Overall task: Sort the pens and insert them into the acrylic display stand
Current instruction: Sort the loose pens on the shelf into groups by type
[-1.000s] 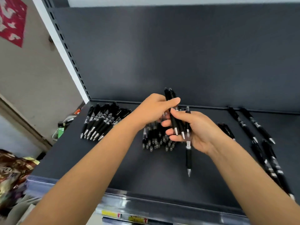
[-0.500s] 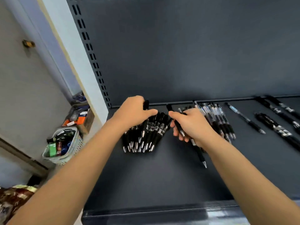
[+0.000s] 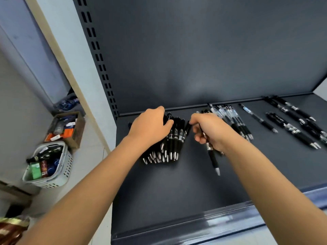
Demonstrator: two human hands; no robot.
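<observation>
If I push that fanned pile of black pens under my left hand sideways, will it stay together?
Probably not: the pile of black pens lies loose and overlapping, so it should scatter. Round barrels on the smooth flat shelf would likely roll. Each looks stiff and light.

Matt shelf (image 3: 177, 188), glossy-tipped pens (image 3: 174, 138)

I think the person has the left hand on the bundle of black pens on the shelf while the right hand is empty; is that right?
Not quite: the right hand is not empty. It grips a black pen whose silver tip points toward the front of the shelf, as the head view shows. The left hand is indeed on the bundle of black pens on the shelf.
</observation>
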